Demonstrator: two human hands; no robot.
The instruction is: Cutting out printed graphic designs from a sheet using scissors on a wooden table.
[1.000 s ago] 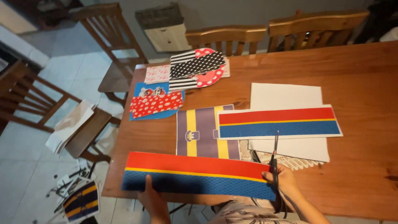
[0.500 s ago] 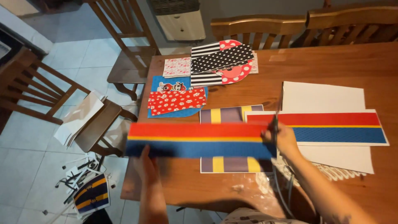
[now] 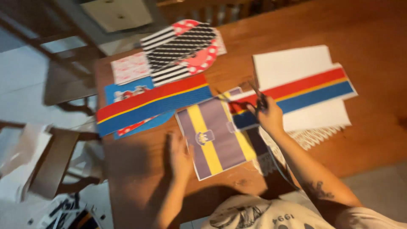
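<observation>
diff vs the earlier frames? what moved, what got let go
The cut red, yellow and blue strip has left both hands and now lies tilted over the patterned papers. The left hand rests empty on the table. The right hand still grips the scissors. The purple and yellow sheet stays put.

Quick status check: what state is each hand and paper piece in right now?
Right hand: closed on scissors.
Left hand: open, flat on table.
Striped strip: lying free, across other sheets.
Purple sheet: flat, by left hand.
White sheets: stacked, under second strip.
</observation>
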